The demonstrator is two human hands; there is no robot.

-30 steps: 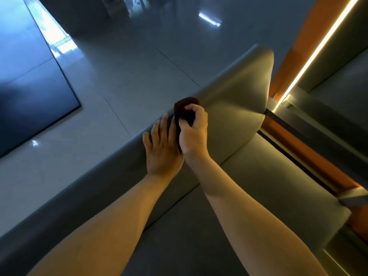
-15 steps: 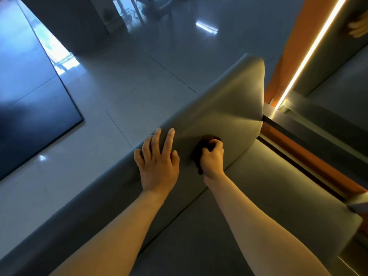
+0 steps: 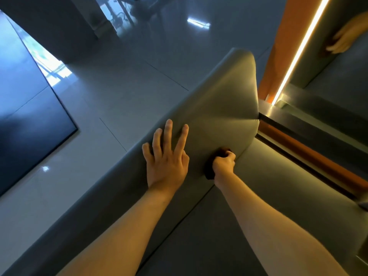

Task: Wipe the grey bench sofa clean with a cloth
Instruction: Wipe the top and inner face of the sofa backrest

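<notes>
The grey bench sofa [image 3: 217, 108] runs diagonally through the view, its padded backrest rising toward the upper right and its seat [image 3: 268, 196] lower right. My left hand [image 3: 167, 158] lies flat on the top of the backrest, fingers spread and holding nothing. My right hand [image 3: 224, 163] is clenched around a dark brown cloth [image 3: 209, 170], pressing it against the lower part of the backrest just above the seam with the seat. Most of the cloth is hidden under the fist.
Glossy grey floor tiles [image 3: 119, 96] lie beyond the backrest, with a dark panel [image 3: 29, 120] at the left. An orange wall with a lit strip [image 3: 294, 56] and a ledge border the sofa on the right. A reflected hand [image 3: 346, 36] shows at top right.
My right hand has dragged the cloth down the backrest from its top edge to near the seat seam. My left hand stayed on the backrest top and its fingers spread wider.
</notes>
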